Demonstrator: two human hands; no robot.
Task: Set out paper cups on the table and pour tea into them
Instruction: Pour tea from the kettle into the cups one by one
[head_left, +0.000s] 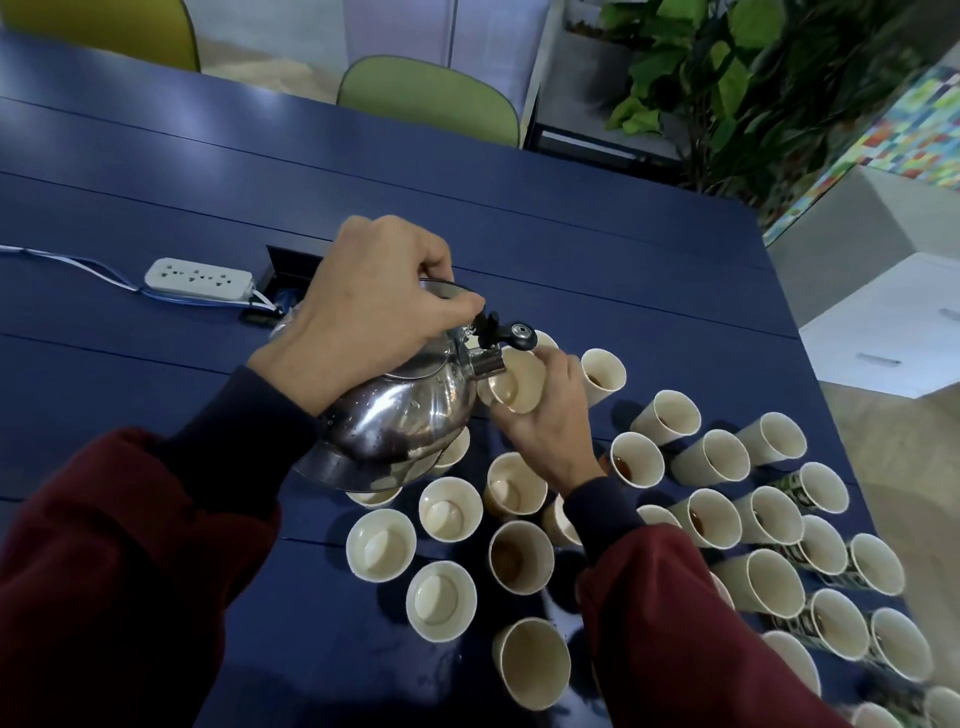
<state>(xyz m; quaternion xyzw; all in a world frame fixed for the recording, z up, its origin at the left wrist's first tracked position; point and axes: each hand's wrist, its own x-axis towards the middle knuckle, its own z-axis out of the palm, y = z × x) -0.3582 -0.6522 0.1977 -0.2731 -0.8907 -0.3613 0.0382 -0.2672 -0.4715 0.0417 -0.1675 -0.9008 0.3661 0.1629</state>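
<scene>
While a white multi-socket power strip (200, 279) lies flat toward the left edge of the dark blue desk (467, 218), the person's left hand (363, 312) is curled round the top handle of a shiny steel kettle (400, 421). The kettle is tilted, with its short spout (488, 366) down to the right. The spout meets the rim of a cream paper cup (511, 387), which is tipped toward it and gripped round its wall by the right hand (550, 421) near the middle of the desk. Whether tea is running cannot be told. Below the kettle, toward the near edge, upright empty cream cups (381, 544) stand close together. Just right of the held cup stands a cup with brown tea (602, 376). Further cups (769, 582), some plain and some green-printed, crowd toward the desk's right edge, and several hold brown tea.
</scene>
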